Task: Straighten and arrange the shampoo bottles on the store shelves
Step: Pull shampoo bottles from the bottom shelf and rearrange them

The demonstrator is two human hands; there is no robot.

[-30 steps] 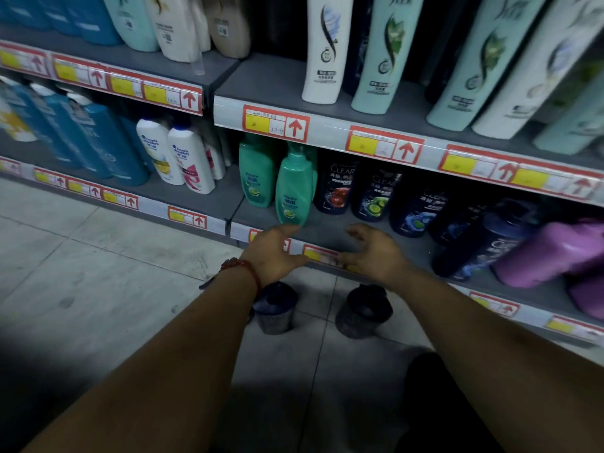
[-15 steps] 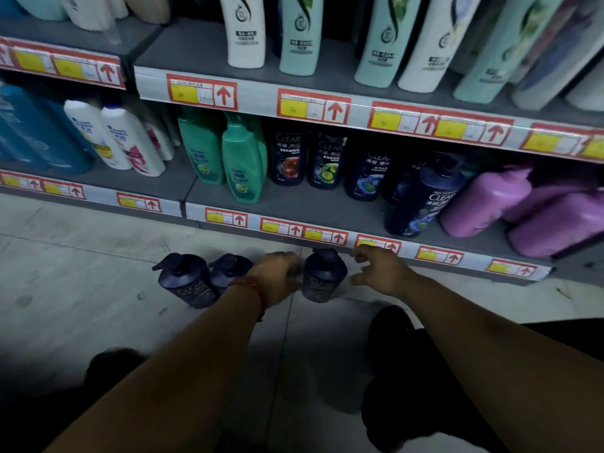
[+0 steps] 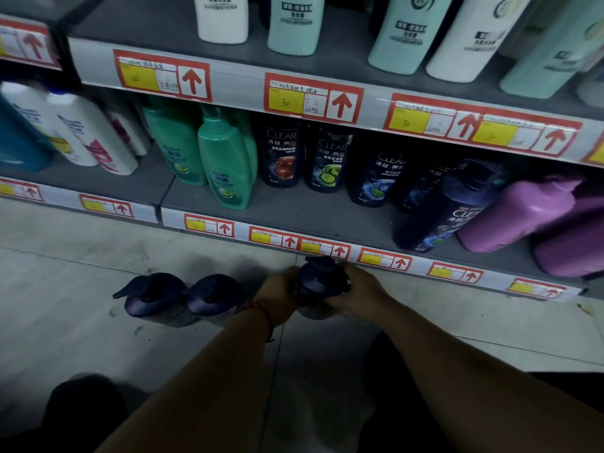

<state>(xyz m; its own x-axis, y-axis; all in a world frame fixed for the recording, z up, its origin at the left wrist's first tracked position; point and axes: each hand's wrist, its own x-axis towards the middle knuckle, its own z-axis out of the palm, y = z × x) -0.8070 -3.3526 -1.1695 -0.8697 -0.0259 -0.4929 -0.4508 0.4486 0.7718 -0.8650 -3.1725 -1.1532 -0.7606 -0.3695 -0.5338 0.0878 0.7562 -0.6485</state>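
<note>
Left hand [image 3: 281, 297] and right hand [image 3: 358, 294] clamp the dark pump bottle [image 3: 322, 279] between them on the floor [image 3: 81, 289]; risk on lifting: pump head may snag the shelf lip [image 3: 425, 266] just beyond the hands, or left wrist may topple the two spare bottles [image 3: 153, 299] just left of it.

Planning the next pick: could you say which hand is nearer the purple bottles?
Right. Both hold the dark pump bottle: right hand on the side toward the purple bottles, left hand opposite.

Left hand [image 3: 281, 299] and right hand [image 3: 361, 294] around a dark pump bottle [image 3: 318, 277], two similar bottles [image 3: 183, 300] alongside.
</note>
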